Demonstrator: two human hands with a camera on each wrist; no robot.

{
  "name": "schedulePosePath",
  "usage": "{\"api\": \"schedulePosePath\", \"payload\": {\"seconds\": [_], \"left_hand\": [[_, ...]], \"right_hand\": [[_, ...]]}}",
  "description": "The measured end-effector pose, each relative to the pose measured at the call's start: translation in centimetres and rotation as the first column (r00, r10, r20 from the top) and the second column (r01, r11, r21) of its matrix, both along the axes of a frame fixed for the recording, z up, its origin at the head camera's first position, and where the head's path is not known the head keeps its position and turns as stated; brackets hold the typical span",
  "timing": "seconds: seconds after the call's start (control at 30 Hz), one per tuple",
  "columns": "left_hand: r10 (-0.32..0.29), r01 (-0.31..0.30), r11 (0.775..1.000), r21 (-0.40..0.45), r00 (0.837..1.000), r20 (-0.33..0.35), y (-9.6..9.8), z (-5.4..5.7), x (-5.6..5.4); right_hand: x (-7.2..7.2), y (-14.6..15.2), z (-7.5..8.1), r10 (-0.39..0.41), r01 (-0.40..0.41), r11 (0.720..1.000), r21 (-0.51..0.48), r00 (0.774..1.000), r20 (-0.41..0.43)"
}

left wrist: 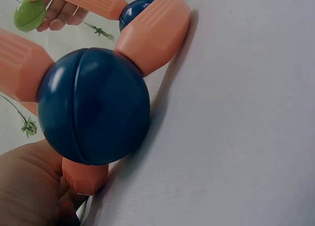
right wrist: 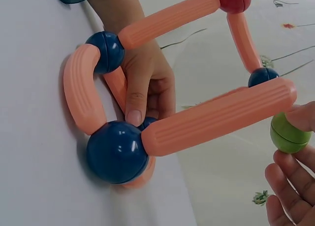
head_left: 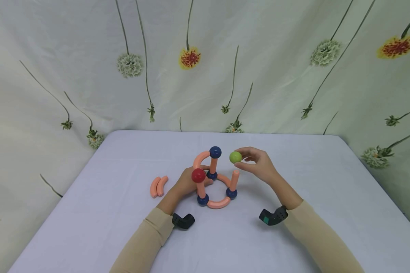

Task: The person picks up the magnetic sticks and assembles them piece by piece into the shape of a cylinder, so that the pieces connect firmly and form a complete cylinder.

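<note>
A toy frame of salmon rods and balls stands on the table. Its base ring joins curved rods (head_left: 218, 203) with blue balls (left wrist: 98, 108). Three upright rods rise from it; one carries a red ball (head_left: 198, 175), another a blue ball (head_left: 215, 152), with an arched rod (head_left: 201, 157) running between these tops. My left hand (head_left: 186, 184) grips the ring's left side, partly hidden behind the red-topped upright. My right hand (head_left: 259, 165) pinches a green ball (head_left: 235, 157) between thumb and fingers. That ball hovers just above the bare-topped right upright rod (head_left: 234, 180), apart from it.
Two loose curved rods (head_left: 162, 185) lie side by side on the white-covered table (head_left: 99, 212), left of the frame. A flower-printed cloth (head_left: 270, 76) hangs behind the table. Each wrist wears a black camera mount (head_left: 273, 216).
</note>
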State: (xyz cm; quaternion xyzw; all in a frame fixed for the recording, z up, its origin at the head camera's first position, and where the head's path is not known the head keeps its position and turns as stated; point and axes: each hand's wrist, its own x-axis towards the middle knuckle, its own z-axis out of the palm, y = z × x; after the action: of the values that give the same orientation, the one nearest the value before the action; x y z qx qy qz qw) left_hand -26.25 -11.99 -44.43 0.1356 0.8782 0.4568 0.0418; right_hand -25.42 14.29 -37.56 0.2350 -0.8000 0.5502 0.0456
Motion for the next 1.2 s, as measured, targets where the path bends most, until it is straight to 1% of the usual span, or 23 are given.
{"api": "schedulePosePath", "payload": {"seconds": [0.33, 0.5, 0.63, 0.87, 1.0, 1.2], "left_hand": [[0.001, -0.001, 1.0, -0.01, 1.0, 0.006, 0.1, 0.4, 0.3], [-0.006, 0.006, 1.0, -0.009, 1.0, -0.002, 0.1, 0.4, 0.3], [-0.009, 0.009, 1.0, -0.01, 1.0, -0.007, 0.1, 0.4, 0.4], [-0.005, 0.005, 1.0, -0.018, 1.0, -0.008, 0.1, 0.4, 0.4], [-0.006, 0.006, 1.0, -0.018, 1.0, -0.017, 0.1, 0.3, 0.2], [-0.013, 0.013, 1.0, -0.013, 0.999, -0.032, 0.0, 0.0, 0.0]], "right_hand": [[1.3, 0.1, 1.0, 0.055, -0.056, 0.998, -0.039, 0.998, -0.029], [1.9, 0.3, 1.1, 0.085, -0.088, 0.994, -0.06, 0.995, -0.048], [2.3, 0.2, 1.2, 0.089, -0.092, 0.994, -0.056, 0.994, -0.057], [2.8, 0.4, 0.9, 0.102, -0.106, 0.992, -0.062, 0.992, -0.07], [3.0, 0.4, 0.6, 0.111, -0.116, 0.991, -0.064, 0.991, -0.078], [3.1, 0.4, -0.1, 0.118, -0.121, 0.99, -0.075, 0.992, -0.046]]}}
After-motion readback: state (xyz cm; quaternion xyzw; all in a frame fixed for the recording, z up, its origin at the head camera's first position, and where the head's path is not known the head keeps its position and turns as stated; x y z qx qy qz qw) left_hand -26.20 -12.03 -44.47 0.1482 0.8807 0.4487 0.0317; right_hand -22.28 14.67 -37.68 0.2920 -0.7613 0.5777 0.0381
